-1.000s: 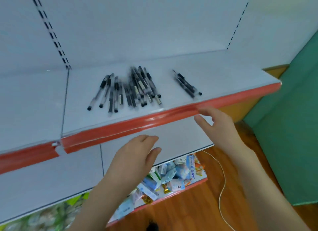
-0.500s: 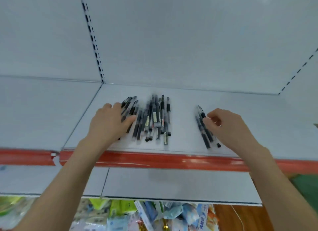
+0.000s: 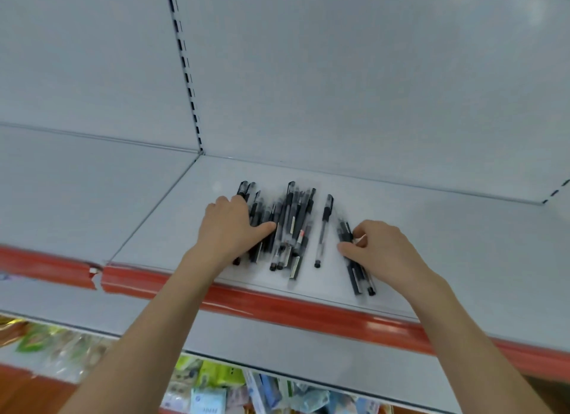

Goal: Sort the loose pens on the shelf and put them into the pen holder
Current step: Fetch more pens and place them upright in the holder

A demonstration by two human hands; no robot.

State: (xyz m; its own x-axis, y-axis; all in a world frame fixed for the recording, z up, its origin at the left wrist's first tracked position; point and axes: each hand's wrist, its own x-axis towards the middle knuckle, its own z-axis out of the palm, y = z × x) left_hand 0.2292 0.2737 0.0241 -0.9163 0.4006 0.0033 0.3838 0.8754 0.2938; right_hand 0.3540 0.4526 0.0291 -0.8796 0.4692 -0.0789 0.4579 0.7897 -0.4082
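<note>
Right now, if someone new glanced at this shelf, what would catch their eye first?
The heap of black pens in the middle of the grey shelf stands out first, with the left hand resting flat over its left side. Just to its right one pen lies alone, and the right hand pinches a small bunch of pens near the shelf's red front strip.

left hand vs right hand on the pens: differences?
Left hand lies flat, fingers straight, on the big pen pile; right hand is curled, thumb and fingers pinching the small bundle. Left hand covers its pile's left side; right hand sits on its bundle's right. Both are palm down over the shelf.
</note>
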